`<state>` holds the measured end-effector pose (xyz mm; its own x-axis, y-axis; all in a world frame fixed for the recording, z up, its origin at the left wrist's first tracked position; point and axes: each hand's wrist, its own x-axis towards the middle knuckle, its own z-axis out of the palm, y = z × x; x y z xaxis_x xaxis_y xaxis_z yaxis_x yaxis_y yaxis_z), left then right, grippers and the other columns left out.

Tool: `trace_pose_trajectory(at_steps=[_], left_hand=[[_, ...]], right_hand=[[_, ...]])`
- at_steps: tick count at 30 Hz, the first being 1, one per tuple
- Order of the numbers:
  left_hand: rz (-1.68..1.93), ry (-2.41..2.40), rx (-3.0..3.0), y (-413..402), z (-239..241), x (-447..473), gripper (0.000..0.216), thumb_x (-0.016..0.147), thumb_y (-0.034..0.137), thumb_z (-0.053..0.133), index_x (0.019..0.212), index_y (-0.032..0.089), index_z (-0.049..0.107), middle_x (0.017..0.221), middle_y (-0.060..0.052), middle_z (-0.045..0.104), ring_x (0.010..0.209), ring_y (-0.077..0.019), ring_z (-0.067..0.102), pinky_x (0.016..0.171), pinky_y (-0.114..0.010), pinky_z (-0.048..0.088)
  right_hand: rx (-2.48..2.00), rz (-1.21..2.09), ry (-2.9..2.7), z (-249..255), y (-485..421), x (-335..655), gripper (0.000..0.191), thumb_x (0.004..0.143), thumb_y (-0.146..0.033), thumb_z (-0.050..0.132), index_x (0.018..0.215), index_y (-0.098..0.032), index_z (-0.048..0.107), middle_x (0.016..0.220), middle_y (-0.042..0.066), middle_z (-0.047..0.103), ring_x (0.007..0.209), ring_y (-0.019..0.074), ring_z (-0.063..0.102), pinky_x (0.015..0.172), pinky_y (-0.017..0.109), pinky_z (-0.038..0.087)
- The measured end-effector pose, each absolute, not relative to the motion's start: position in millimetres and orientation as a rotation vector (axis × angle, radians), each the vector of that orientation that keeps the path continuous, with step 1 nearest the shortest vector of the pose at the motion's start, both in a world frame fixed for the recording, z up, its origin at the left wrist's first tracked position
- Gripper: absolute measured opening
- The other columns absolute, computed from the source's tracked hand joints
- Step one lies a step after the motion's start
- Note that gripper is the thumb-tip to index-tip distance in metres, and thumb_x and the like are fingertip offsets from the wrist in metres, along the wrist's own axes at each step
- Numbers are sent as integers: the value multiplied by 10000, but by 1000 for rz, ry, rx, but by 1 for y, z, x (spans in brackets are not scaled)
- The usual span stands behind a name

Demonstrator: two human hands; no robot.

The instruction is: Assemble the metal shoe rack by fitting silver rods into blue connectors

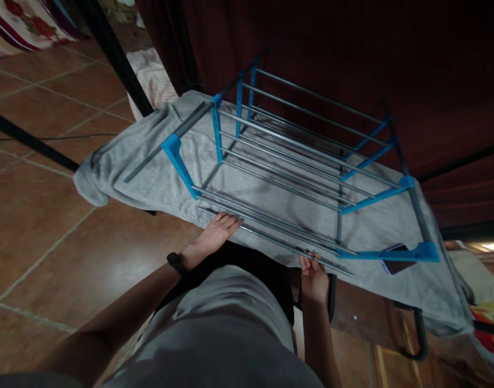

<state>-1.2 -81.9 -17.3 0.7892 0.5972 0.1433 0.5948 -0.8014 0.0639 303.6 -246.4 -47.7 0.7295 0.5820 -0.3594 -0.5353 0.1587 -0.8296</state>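
Observation:
A thin metal rod (pixel 267 237) lies along the near edge of a bed-like surface covered by a grey blanket (pixel 113 161). My left hand (pixel 221 230), palm down with a dark band at the wrist, has its fingers closed over the rod toward its left end. Palm up, my right hand (pixel 314 277) curls its fingers around the rod nearer its right end. Just beyond my hands stands a rack of metal bars with blue plastic brackets (pixel 217 129). Its closest bars run beside the rod; whether they touch it I cannot tell.
A phone (pixel 396 265) lies under the rack's right blue bracket. Dark metal posts (pixel 117 59) rise on the left. A dark red curtain (pixel 331 48) hangs behind the rack. Brown floor tiles (pixel 32 226) show at left, and a striped cloth (pixel 152 75) sits beyond the blanket.

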Motion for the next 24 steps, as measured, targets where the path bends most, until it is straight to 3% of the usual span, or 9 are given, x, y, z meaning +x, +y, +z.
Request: trace_pose_trajectory(at_steps=[7,15,24], left_hand=[[132,958,3016,-74,-18,-2,493,920,12,403,1358,187,548,1203,-110,660,1101,-222,601,975,-372,422],[141,910,2978,-70,-20,0,562,883,-10,430,1392,213,517,1225,-120,651,1138,-230,596,990,-385,435],[95,890,3005,-68,-30,2,583,886,-8,402,1424,198,488,1298,-124,619,1215,-244,556,1051,-417,426]], right_hand=[[-1163,796,-71,-47,-246,306,215,727,-217,753,896,-228,620,952,-9,724,957,149,712,1008,404,549],[-1213,825,-16,-54,-253,319,193,769,-263,690,958,-233,665,977,-12,724,1020,122,692,1059,337,507],[-1264,748,65,-65,-258,343,123,806,-279,638,922,-241,653,972,3,730,1015,133,697,1046,372,514]])
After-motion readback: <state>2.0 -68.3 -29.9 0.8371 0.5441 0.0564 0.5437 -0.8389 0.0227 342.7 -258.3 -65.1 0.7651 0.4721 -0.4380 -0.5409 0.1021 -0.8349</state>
